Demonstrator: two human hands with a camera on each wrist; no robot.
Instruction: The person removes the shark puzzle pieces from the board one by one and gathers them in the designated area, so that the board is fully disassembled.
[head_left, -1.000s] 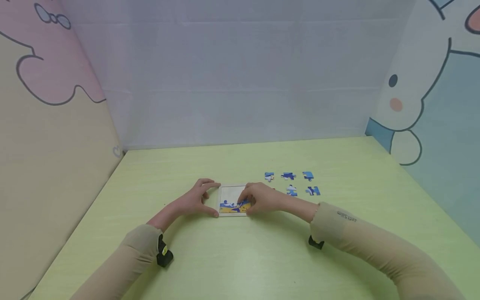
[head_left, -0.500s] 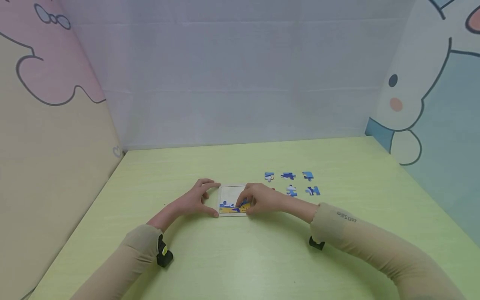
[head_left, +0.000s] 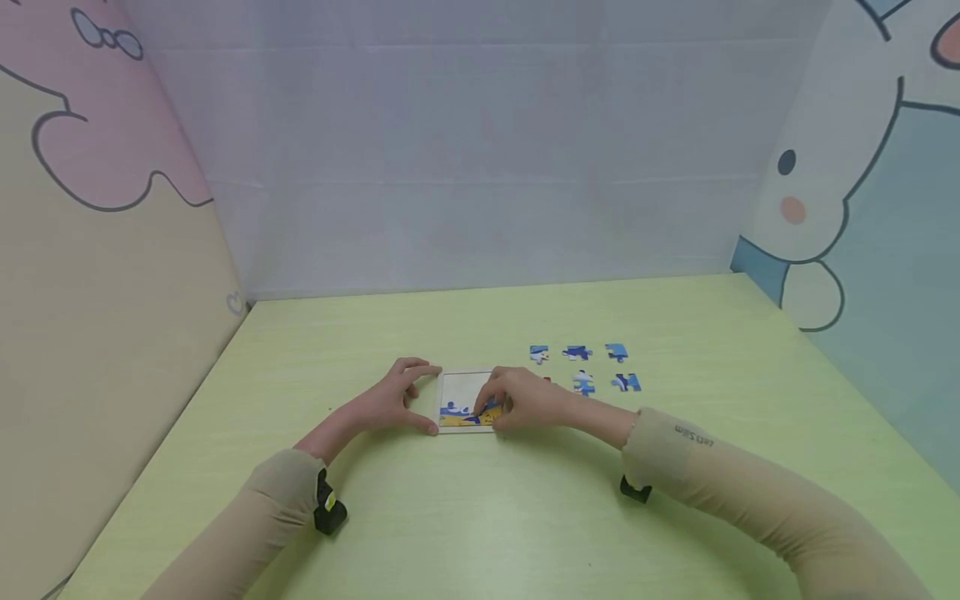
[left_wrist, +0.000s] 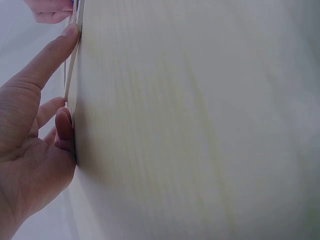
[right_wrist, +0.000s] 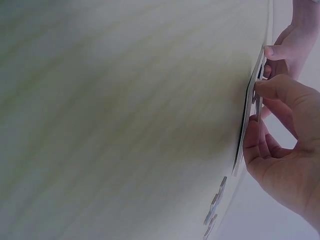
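A small square jigsaw tray point(head_left: 463, 387) lies on the table, its pale upper part bare. Blue and yellow pieces point(head_left: 454, 415) fill a row along its near side. My left hand point(head_left: 388, 398) holds the tray's left side, thumb at the near corner and index finger at the far corner. Over the tray's right side is my right hand point(head_left: 528, 396), thumb and fingers bent together. In the right wrist view, a thin jigsaw piece point(right_wrist: 258, 106) shows between its thumb and fingers, close over the tray; the right hand hides most of it in the head view.
Several loose jigsaw pieces point(head_left: 577, 352) lie in two rows behind and right of the tray. One with red on it point(head_left: 547, 380) is partly hidden by the right hand. The light green table point(head_left: 480, 517) reaches back to a pale cloth wall point(head_left: 480, 167).
The right fingertips have shifted slightly down and left over the near row of pieces. The left hand and tray stay in place.
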